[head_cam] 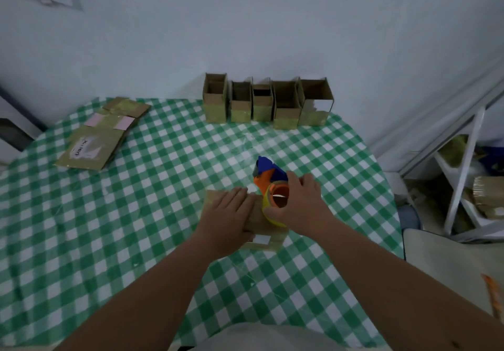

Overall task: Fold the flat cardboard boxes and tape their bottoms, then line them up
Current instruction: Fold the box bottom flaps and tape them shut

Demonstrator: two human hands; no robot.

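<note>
Nearest, at 6 o'clock on the checked desk (109,214), left grip (229,214) pressing flat on a cardboard box (261,225), right grip (302,203) clenched round a tape dispenser (268,177) above it; five folded boxes (268,102) lined at 12 o'clock.

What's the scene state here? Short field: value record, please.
surface: table with green checked cloth
left hand: flat, pressing box in work
right hand: grips tape dispenser over that box
finished boxes: five, upright, open tops, in a row at the far edge by the wall
flat boxes: stack at far left, not yet folded
stage: taping the sixth box
</note>
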